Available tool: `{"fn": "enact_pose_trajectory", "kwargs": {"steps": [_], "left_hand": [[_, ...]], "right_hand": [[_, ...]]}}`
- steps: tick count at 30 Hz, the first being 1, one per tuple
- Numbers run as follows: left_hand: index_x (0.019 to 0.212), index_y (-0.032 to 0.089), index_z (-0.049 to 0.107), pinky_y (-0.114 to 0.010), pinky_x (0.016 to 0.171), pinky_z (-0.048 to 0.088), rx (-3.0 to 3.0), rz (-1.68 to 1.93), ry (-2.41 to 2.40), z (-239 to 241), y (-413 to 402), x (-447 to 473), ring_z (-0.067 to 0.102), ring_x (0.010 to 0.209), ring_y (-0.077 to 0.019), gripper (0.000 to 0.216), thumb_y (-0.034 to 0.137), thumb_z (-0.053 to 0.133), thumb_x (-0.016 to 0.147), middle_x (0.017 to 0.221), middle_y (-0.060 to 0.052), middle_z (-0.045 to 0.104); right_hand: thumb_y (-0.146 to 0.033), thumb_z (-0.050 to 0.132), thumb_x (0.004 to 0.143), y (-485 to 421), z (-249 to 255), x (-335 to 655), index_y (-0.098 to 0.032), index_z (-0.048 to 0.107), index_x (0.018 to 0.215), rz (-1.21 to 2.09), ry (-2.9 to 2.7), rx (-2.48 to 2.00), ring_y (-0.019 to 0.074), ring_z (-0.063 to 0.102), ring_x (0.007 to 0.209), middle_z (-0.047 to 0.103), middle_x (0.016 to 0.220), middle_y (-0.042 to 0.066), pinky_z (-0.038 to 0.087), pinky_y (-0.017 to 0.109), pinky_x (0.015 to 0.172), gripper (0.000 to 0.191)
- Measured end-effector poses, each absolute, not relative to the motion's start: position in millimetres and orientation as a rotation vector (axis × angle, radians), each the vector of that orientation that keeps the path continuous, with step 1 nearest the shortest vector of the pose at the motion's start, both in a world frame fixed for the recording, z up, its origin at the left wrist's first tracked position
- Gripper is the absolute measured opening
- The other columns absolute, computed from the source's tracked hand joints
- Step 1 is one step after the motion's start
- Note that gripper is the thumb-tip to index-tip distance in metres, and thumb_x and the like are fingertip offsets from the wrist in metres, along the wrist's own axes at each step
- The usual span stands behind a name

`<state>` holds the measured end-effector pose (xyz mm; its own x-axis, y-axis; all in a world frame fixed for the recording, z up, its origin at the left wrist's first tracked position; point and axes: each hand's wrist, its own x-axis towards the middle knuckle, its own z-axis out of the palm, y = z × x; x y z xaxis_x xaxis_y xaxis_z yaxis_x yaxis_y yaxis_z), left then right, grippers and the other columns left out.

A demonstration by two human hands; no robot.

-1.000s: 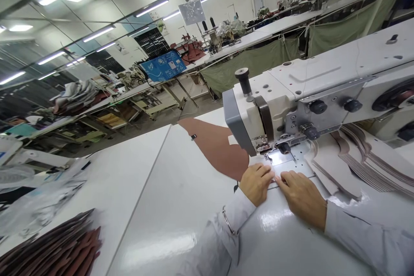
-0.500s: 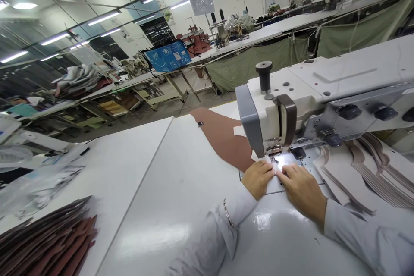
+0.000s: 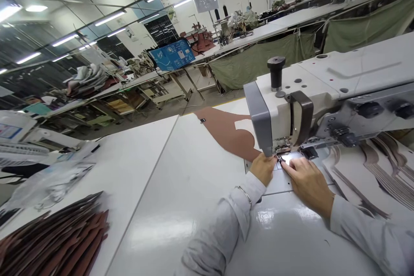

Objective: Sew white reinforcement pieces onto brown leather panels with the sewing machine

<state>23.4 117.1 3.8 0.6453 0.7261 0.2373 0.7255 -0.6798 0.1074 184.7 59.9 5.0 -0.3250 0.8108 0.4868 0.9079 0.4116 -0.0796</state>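
Note:
A brown leather-like piece (image 3: 226,136) with a curved outline lies on the white table, its near end reaching the sewing machine's needle area (image 3: 282,153). Beside the presser foot, my left hand (image 3: 263,168) is closed over the near end of that piece, fingertips partly hidden by the machine head. My right hand (image 3: 305,179) is just right of the needle, its index finger reaching to the foot and its other fingers curled. What lies under those fingertips is too small to make out. The white sewing machine (image 3: 291,95) stands over both hands, its lamp lighting the needle plate.
Stacked pale cut pieces with brown edges (image 3: 384,177) lie right of the needle plate. A fanned pile of dark red-brown pieces (image 3: 64,237) sits at the lower left, with clear plastic (image 3: 58,181) behind it. Farther off are workbenches and a blue box (image 3: 173,55).
Both hands have moved slightly forward, closer to the needle. The small pale bit between the fingertips no longer shows. The view has shifted a little, so the machine appears farther right.

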Motion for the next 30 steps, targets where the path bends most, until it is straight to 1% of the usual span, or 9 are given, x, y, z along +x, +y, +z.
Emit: {"fn": "enact_pose_trajectory", "kwargs": {"steps": [10, 14, 17, 20, 23, 25, 26, 28, 30], "left_hand": [[0.098, 0.013, 0.059, -0.035, 0.082, 0.052, 2.837, 0.455, 1.229, 2.1, 117.4, 20.8, 0.058, 0.094, -0.0216, 0.033, -0.002, 0.041, 0.074, 0.091, -0.009, 0.064], [0.101, 0.015, 0.059, -0.034, 0.081, 0.052, 2.837, 0.519, 1.204, -4.9, 119.3, 18.0, 0.059, 0.092, -0.0204, 0.038, -0.002, 0.041, 0.073, 0.092, -0.008, 0.065], [0.099, 0.016, 0.061, -0.034, 0.080, 0.052, 2.822, 0.571, 1.202, -2.6, 119.6, 16.3, 0.059, 0.090, -0.0201, 0.035, 0.001, 0.042, 0.075, 0.094, -0.008, 0.065], [0.100, 0.017, 0.061, -0.042, 0.087, 0.047, 2.830, 0.519, 1.238, 14.3, 116.2, 12.7, 0.057, 0.096, -0.0248, 0.029, 0.010, 0.048, 0.074, 0.099, -0.009, 0.065], [0.116, 0.014, 0.053, -0.058, 0.098, 0.029, 2.896, 0.226, 1.353, 37.3, 114.7, 9.0, 0.044, 0.116, -0.0347, 0.052, 0.012, 0.055, 0.064, 0.121, -0.017, 0.053], [0.123, 0.012, 0.047, -0.065, 0.099, 0.019, 2.908, -0.047, 1.428, 47.7, 119.2, 8.8, 0.031, 0.125, -0.0399, 0.066, 0.011, 0.057, 0.057, 0.131, -0.021, 0.043], [0.122, 0.012, 0.047, -0.067, 0.098, 0.017, 2.894, -0.148, 1.449, 49.9, 123.4, 9.6, 0.028, 0.126, -0.0414, 0.068, 0.011, 0.059, 0.055, 0.133, -0.021, 0.041], [0.115, 0.014, 0.053, -0.067, 0.095, 0.022, 2.843, -0.210, 1.484, 48.7, 133.9, 12.3, 0.032, 0.123, -0.0418, 0.059, 0.010, 0.060, 0.056, 0.129, -0.021, 0.045], [0.108, 0.014, 0.057, -0.060, 0.091, 0.033, 2.802, -0.125, 1.517, 42.5, 144.1, 15.6, 0.042, 0.117, -0.0375, 0.043, 0.010, 0.057, 0.065, 0.120, -0.020, 0.053]], "right_hand": [[-0.006, 0.040, 0.080, 59.4, 3.0, 182.2, -0.016, 0.061, 0.097, -0.288, -2.173, -1.445, 0.0181, 0.039, 0.076, 0.051, 0.083, 0.007, 0.030, 0.030, 0.070, 0.029], [-0.006, 0.043, 0.078, 60.8, 1.6, 179.8, -0.017, 0.061, 0.096, -0.272, -2.163, -1.462, 0.0178, 0.039, 0.076, 0.049, 0.081, 0.006, 0.029, 0.030, 0.070, 0.027], [-0.006, 0.047, 0.077, 62.4, 0.3, 179.4, -0.018, 0.060, 0.097, -0.225, -2.170, -1.497, 0.0174, 0.039, 0.077, 0.048, 0.081, 0.005, 0.029, 0.030, 0.071, 0.027], [-0.003, 0.048, 0.074, 62.7, 1.0, 179.5, -0.018, 0.059, 0.097, -0.206, -2.155, -1.505, 0.0171, 0.039, 0.078, 0.048, 0.083, 0.004, 0.029, 0.029, 0.071, 0.029], [-0.001, 0.047, 0.073, 61.9, 3.2, 179.1, -0.018, 0.059, 0.093, -0.206, -2.168, -1.518, 0.0168, 0.039, 0.079, 0.047, 0.083, 0.004, 0.028, 0.028, 0.069, 0.029], [-0.001, 0.047, 0.073, 61.4, 4.4, 178.9, -0.018, 0.058, 0.093, -0.205, -2.188, -1.537, 0.0170, 0.039, 0.081, 0.048, 0.083, 0.005, 0.028, 0.027, 0.070, 0.028], [-0.001, 0.048, 0.074, 61.2, 4.7, 178.9, -0.018, 0.058, 0.093, -0.205, -2.197, -1.544, 0.0172, 0.039, 0.082, 0.048, 0.084, 0.005, 0.029, 0.027, 0.070, 0.028], [-0.002, 0.048, 0.075, 60.9, 5.1, 179.0, -0.018, 0.058, 0.094, -0.210, -2.209, -1.547, 0.0174, 0.039, 0.084, 0.048, 0.084, 0.005, 0.029, 0.027, 0.072, 0.027], [-0.003, 0.048, 0.075, 60.4, 5.1, 179.4, -0.018, 0.058, 0.093, -0.221, -2.206, -1.548, 0.0173, 0.039, 0.084, 0.048, 0.084, 0.005, 0.029, 0.027, 0.072, 0.026]]}}
